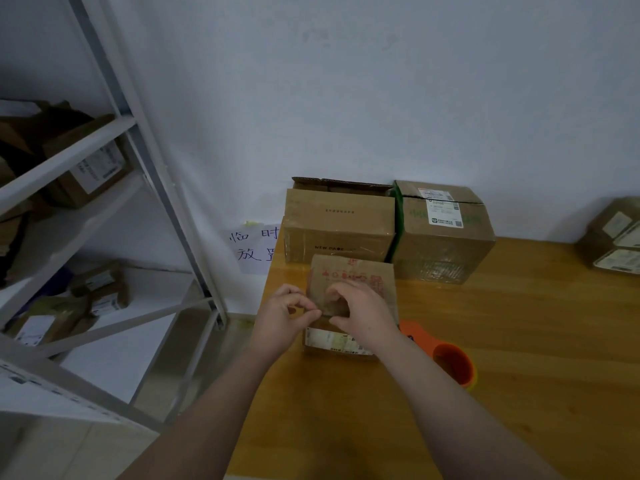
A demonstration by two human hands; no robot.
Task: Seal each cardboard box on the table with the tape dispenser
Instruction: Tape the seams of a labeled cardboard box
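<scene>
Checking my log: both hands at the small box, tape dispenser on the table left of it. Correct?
No: the head view shows the tape dispenser lying on the table right of the small box. The left hand and right hand are at it.

Parcel storeroom: labelled cartons (445,230), metal shelving (104,140).

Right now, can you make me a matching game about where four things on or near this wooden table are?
1. small brown cardboard box with red print
2. orange plastic tape dispenser
3. brown cardboard box with white label
4. white paper sign with handwriting

A. on the wall
B. beside the right forearm
C. under left hand and right hand
D. back of the wooden table

Pairs: 1-C, 2-B, 3-D, 4-A.
</scene>
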